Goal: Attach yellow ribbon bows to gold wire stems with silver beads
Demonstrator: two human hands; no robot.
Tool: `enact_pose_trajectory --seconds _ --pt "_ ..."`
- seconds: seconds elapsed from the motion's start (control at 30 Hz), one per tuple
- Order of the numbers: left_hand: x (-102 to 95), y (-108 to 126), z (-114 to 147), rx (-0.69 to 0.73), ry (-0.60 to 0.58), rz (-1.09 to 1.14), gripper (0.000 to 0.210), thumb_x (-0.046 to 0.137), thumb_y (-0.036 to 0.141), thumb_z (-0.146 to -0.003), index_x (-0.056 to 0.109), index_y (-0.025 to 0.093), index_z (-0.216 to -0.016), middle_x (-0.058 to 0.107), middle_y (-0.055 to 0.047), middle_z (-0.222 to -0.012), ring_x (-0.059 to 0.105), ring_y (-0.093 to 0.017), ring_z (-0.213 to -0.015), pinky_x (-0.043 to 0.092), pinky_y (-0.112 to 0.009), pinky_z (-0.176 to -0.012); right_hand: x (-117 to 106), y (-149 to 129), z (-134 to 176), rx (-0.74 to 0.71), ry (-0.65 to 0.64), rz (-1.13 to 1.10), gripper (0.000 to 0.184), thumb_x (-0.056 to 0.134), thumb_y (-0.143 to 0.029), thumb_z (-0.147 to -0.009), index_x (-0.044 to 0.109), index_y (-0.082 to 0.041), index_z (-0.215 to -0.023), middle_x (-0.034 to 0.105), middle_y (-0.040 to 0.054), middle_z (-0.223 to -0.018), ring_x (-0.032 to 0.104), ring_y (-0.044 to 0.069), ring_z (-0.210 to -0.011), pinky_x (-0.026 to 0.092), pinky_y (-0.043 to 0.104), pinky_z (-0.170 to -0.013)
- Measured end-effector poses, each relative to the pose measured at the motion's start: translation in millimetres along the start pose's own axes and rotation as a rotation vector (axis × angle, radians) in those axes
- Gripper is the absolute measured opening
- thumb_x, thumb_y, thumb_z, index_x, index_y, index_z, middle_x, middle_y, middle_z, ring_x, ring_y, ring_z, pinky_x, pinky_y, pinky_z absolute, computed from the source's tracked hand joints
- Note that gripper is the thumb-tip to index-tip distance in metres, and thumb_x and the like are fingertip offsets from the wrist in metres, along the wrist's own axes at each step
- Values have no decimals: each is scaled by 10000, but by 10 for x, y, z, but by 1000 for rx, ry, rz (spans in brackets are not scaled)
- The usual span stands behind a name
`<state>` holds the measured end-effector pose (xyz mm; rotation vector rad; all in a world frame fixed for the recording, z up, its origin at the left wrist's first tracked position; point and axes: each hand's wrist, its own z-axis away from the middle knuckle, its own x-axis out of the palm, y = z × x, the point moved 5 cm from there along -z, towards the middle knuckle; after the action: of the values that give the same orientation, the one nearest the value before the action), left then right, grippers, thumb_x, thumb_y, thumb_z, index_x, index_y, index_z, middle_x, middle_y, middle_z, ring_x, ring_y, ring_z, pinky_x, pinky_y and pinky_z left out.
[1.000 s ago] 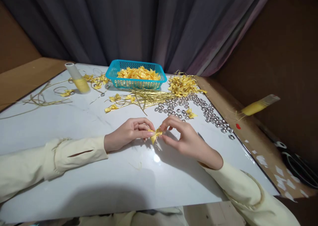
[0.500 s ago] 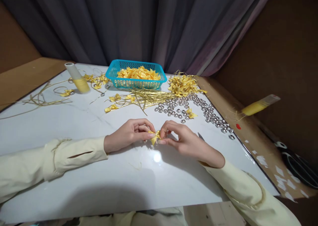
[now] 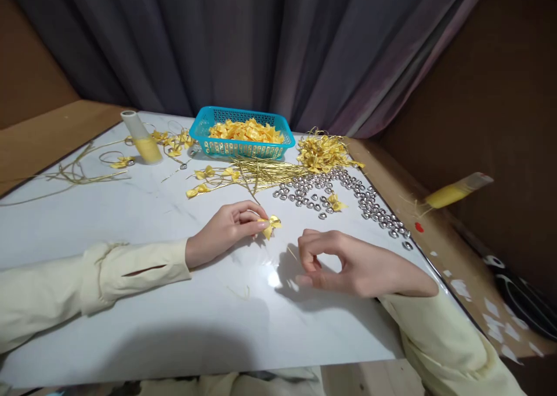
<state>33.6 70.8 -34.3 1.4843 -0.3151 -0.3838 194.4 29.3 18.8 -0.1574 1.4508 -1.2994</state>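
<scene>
"Right hand (image 3: 343, 262) has come away from the yellow bow (image 3: 273, 224), off to the right and nearer the person; a moment ago both hands were on it."

"And the left hand (image 3: 228, 230)?"

"Pinching one side of the bow between thumb and finger, over the middle of the white table (image 3: 108, 216)."

"Is the right gripping anything?"

"Thumb and finger curl round toward each other. One thin thread (image 3: 292, 252) shows between that hand and the bow, but I can't tell whether the fingertips have it."

"Which step is this, would you say?"

"Fastening or tidying the bow's middle, I'd guess. Next seems to call for a steady left pinch and a gentle right hand, so the soft loops aren't crushed."

"What's it made of?"

"Shiny ribbon, by the look of it, with pointed tails. Just beyond lie stiff gold stems (image 3: 261, 174), thin and straight, and to the right a spread of round, mirror-bright silver beads (image 3: 374, 206)."

"And farther out?"

"Far side, a blue basket (image 3: 206, 120) with holes in its walls, heaped with crinkled yellow pieces (image 3: 243, 130). Right of that, a tangled bunch of bows (image 3: 322, 152); far left, a tapering spool (image 3: 148, 150) wound with yellow."
</scene>
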Motion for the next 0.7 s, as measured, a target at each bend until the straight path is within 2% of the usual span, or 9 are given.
enact_pose_trajectory --seconds 0.17,0.33,0.57,0.7 --pt "9 20 19 17 -8 -5 154 645 270 -771 583 152 -848 639 -14 -706 523 -122 -656 416 -244 -626 -9 102 58 70 -120 37 150 515 -144 -833 496 -161 -685 542 15 -761 486 118 -701 383 232 -654" --pt "15 25 27 14 -16 -20 142 643 262 -770 582 152 -838 644 -21 -717 526 -129 -661 418 -253 -631 7 128 67 29 -184 101 169 470 -124 -831 539 -148 -678 551 32 -710 494 139 -721 401 246 -674" --pt "7 30 28 16 -13 -17 149 641 276 -777 581 156 -842 630 -17 -713 527 -133 -665 415 -255 -637 -94 112 48 -9 -6 -25 194 490 -188 -860 635 -152 -736 627 48 -815 573 150 -775 440 274 -755" --pt "4 26 19 10 1 -9 153 642 279 -777 580 155 -842 622 -16 -714 531 -135 -665 413 -256 -638 -163 72 85 26 39 -148 198 535 -256 -865 670 -157 -759 632 58 -927 588 152 -834 439 278 -788"
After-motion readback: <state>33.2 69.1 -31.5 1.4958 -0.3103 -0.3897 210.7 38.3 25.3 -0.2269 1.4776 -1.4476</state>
